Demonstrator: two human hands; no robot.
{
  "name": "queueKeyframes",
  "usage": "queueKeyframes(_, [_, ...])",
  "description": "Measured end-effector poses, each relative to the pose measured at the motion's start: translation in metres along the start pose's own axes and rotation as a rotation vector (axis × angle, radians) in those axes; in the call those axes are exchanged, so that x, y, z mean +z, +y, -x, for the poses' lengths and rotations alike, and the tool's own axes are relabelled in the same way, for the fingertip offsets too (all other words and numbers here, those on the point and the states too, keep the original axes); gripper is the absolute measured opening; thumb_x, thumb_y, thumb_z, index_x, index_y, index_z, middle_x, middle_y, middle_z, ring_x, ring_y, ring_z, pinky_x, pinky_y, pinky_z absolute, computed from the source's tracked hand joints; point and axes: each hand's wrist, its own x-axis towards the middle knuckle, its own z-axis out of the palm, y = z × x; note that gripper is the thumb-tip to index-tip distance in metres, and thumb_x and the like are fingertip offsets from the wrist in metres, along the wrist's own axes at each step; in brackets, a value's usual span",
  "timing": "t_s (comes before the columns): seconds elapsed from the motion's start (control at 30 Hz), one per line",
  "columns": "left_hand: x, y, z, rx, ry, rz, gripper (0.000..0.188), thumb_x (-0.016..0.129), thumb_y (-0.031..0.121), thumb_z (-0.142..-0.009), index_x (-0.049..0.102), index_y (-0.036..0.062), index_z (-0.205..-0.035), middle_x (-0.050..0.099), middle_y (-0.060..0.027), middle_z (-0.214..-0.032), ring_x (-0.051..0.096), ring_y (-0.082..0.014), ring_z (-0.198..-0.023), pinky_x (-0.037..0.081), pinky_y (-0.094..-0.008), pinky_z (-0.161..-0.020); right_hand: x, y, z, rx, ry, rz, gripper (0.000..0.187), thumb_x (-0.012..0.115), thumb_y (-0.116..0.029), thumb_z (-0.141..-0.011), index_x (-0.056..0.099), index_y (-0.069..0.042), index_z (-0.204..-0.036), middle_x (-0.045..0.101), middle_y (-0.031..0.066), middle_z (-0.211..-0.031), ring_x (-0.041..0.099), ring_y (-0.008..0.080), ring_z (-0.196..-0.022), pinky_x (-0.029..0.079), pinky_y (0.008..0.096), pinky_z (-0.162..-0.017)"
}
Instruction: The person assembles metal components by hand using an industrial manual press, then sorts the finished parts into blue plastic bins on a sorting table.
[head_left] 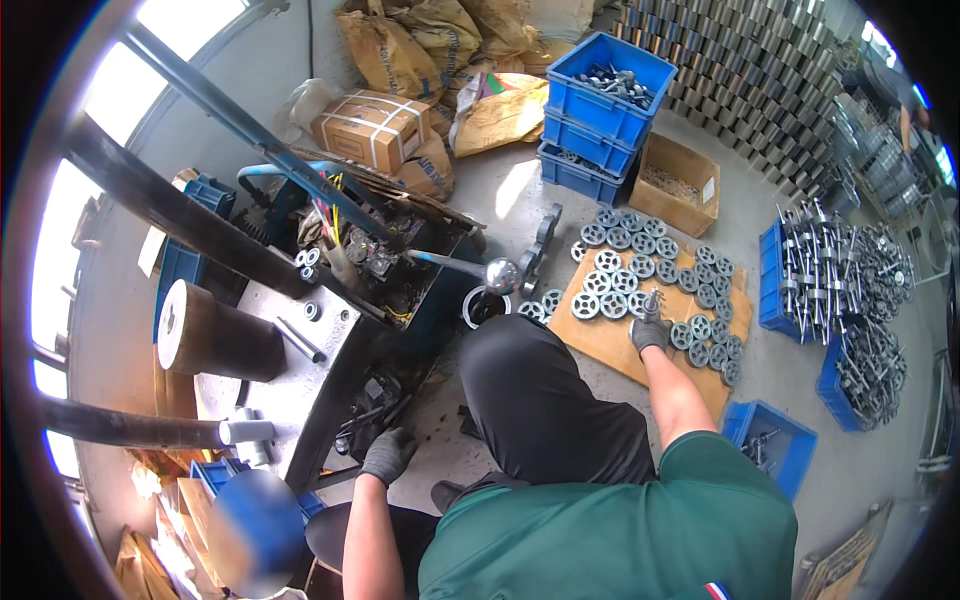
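My right hand [650, 334], in a dark grey glove, reaches over the cardboard sheet [600, 345] on the floor. Its fingers close around a small silvery metal part [653, 302], whose exact kind is hard to make out. Spoked metal wheels [612, 305] lie in rows about that hand, several on each side. At the left, my gloved left hand [388, 457] is low beside the press table, next to a black tray of tools [372, 405]. Its fingers are curled, and whatever they hold is hidden.
A machine with a ball-ended lever [503, 275] and a metal table [305, 385] stands at my left. Stacked blue crates [590, 125] and a carton [675, 185] are ahead. Blue bins of metal rods [775, 280] stand at the right, and another blue bin [800, 450] is nearer.
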Motion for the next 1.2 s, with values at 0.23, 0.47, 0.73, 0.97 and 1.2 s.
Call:
queueKeyframes(0.23, [-0.007,0.001,0.006,0.038,0.031,0.001,0.034,0.076,0.030,-0.095,0.079,0.0035,-0.115,0.076,-0.0264,-0.113,0.072,-0.0464,-0.108,0.056,-0.0532,-0.097,0.003,-0.004,-0.005,0.272,-0.155,-0.616,0.045,0.062,-0.045,-0.101,0.070,-0.009,-0.126,0.078,0.0130,-0.110,0.076,0.0291,-0.093,0.060,0.0442,-0.078])
queueKeyframes(0.47, [-0.012,0.008,0.003,0.016,0.015,0.020,0.033,0.076,0.030,-0.094,0.078,0.0043,-0.115,0.077,-0.0262,-0.110,0.073,-0.0454,-0.107,0.057,-0.0532,-0.095,-0.002,0.019,0.039,0.292,-0.320,-0.810,0.011,0.059,-0.018,-0.097,0.063,-0.007,-0.096,0.065,0.0119,-0.074,0.063,0.0256,-0.054,0.051,0.0432,-0.047])
queueKeyframes(0.73, [-0.025,0.025,0.000,0.087,0.007,-0.034,0.035,0.074,0.034,-0.097,0.077,0.0065,-0.117,0.074,-0.0256,-0.115,0.071,-0.0455,-0.110,0.056,-0.0529,-0.097,0.009,0.116,0.127,-0.048,-0.356,-0.416,0.032,0.058,-0.030,-0.100,0.075,-0.003,-0.099,0.079,0.0133,-0.090,0.077,0.0255,-0.082,0.060,0.0414,-0.073])
queueKeyframes(0.97, [-0.052,0.049,0.014,0.188,0.199,-0.008,0.036,0.071,0.034,-0.101,0.072,0.0103,-0.128,0.072,-0.0209,-0.121,0.070,-0.0438,-0.115,0.057,-0.0533,-0.097,-0.220,-0.010,0.181,-0.771,-0.330,-0.873,0.045,0.066,-0.015,-0.099,0.060,-0.002,-0.142,0.067,0.0056,-0.113,0.063,0.0143,-0.097,0.054,0.0307,-0.089])
queueKeyframes(1.2, [-0.084,0.083,0.039,0.398,0.537,0.281,0.041,0.074,0.022,-0.101,0.067,0.0070,-0.138,0.070,-0.0203,-0.127,0.071,-0.0390,-0.119,0.057,-0.0466,-0.105,-0.327,-0.207,0.358,-1.471,-0.603,-0.694,0.053,0.061,-0.018,-0.098,0.054,0.003,-0.146,0.069,0.0137,-0.118,0.068,0.0197,-0.105,0.056,0.0373,-0.095])
